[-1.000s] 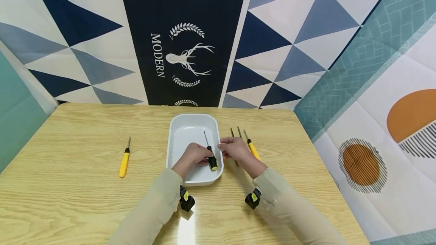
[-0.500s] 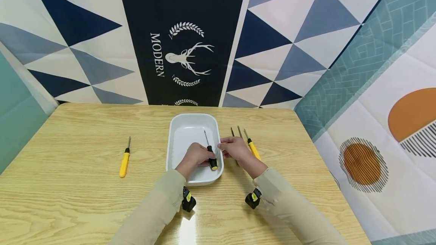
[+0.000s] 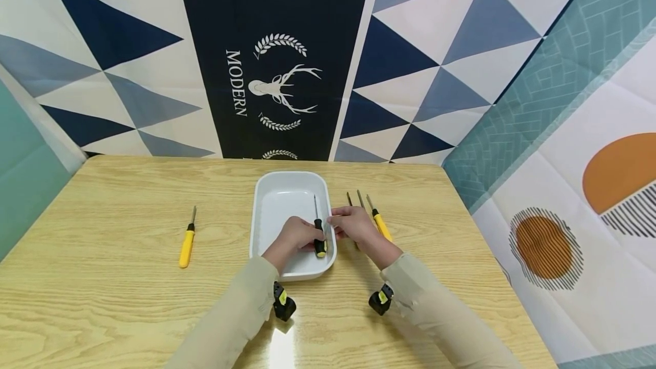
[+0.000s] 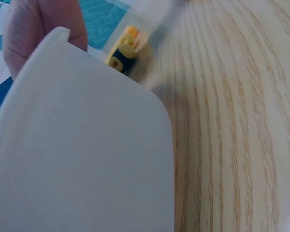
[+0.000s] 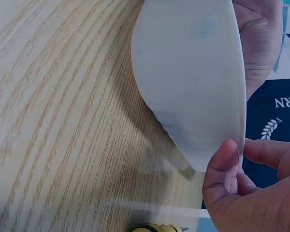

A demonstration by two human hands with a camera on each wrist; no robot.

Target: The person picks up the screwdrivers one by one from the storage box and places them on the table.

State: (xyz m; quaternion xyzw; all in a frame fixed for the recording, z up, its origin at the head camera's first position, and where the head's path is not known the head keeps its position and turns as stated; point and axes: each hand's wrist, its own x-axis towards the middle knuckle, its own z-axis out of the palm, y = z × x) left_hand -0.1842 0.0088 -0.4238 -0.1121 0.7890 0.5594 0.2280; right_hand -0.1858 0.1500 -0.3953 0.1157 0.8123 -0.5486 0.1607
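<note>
A white rectangular tray [image 3: 256, 209] stands at the middle of the table. Inside it, my left hand [image 3: 296, 233] holds a black-handled screwdriver [image 3: 320, 248] by the handle, along the tray's right wall with the shaft pointing to the back. My right hand [image 3: 353, 224] pinches the tray's right rim; the right wrist view shows its thumb and fingers [image 5: 221, 166] on either side of that edge. In the left wrist view the tray's outer wall [image 4: 96, 145] hides the left fingers and the screwdriver.
On the table to the left lies a yellow-handled screwdriver [image 3: 187, 244]. Right of the tray lies another yellow screwdriver [image 3: 381, 228], beside two metal shafts [image 3: 361, 199] whose handles my right hand hides. A patterned cloth backdrop [image 3: 277, 73] rises behind the table's back edge.
The screwdriver in my left hand has swung its tip to the right, so it lies more parallel to the tray's right wall. My right hand has stayed on the rim.
</note>
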